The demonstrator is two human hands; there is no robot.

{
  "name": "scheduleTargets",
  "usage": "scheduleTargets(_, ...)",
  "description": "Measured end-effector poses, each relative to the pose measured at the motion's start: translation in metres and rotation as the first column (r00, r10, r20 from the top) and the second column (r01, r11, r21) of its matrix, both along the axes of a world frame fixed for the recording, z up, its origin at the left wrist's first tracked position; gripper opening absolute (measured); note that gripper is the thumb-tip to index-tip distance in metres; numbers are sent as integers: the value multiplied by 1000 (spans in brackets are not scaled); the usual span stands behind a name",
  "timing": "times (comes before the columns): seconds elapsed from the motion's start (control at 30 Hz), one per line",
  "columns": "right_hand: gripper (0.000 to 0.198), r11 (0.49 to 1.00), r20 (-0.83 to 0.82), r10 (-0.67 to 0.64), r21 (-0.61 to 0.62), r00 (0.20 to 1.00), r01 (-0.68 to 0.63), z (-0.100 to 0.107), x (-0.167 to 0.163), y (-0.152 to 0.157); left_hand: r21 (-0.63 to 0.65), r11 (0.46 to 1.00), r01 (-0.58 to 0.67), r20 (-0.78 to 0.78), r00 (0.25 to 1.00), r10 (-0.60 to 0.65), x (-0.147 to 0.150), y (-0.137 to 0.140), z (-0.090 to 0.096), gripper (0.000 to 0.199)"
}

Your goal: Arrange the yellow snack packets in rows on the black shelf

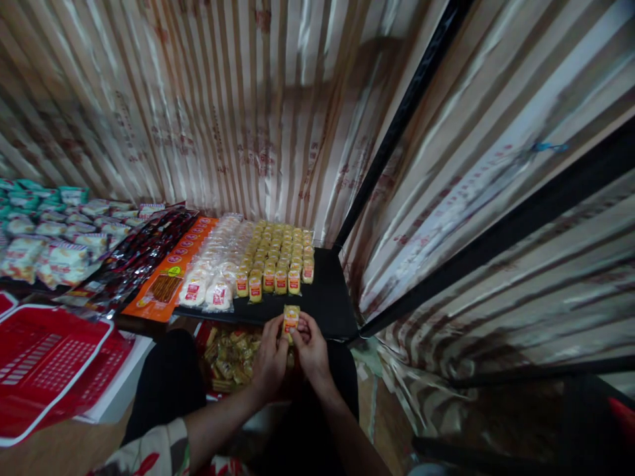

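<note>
Packet (290, 318) upright, long axis vertical | left grip (270, 360), right grip (311, 350) pinching it

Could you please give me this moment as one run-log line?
left hand: holds small yellow snack packet | right hand: holds same packet | ahead: black shelf, rows of yellow packets
</note>
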State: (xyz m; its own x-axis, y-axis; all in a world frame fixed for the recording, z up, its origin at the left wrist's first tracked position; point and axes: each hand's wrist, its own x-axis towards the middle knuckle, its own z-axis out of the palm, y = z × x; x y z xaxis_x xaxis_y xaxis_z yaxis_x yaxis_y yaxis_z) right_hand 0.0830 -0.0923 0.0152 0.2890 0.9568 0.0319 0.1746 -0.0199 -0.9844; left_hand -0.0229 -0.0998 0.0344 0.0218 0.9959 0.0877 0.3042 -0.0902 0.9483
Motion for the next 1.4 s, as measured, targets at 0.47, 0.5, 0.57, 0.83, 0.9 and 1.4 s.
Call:
scheduleTargets(0.47,39,983,57,-154,110,986,147,-12,72,84,-153,980,127,-48,990,-136,80,73,16,57)
scheduleTargets(0.5,39,983,50,-155,111,987,148,-13,73,89,-158,981,116,-53,991,-125,82,77,16,57)
scheduleTargets(0.57,40,981,43,-160,114,986,154,-17,74,98,-169,981,97,-68,992,-110,85,85,15,57)
scheduleTargets(0.83,42,979,93,-171,126,981,159,-29,77,122,-152,986,64,-173,981,-91,94,97,8,53)
scheduleTargets(0.9,42,978,108,-177,132,978,162,-30,78,126,-131,989,66,-179,980,-89,94,98,9,51)
scheduleTargets(1.4,43,968,189,-198,194,962,161,-34,71,126,-151,986,70,-179,979,-97,92,96,6,50)
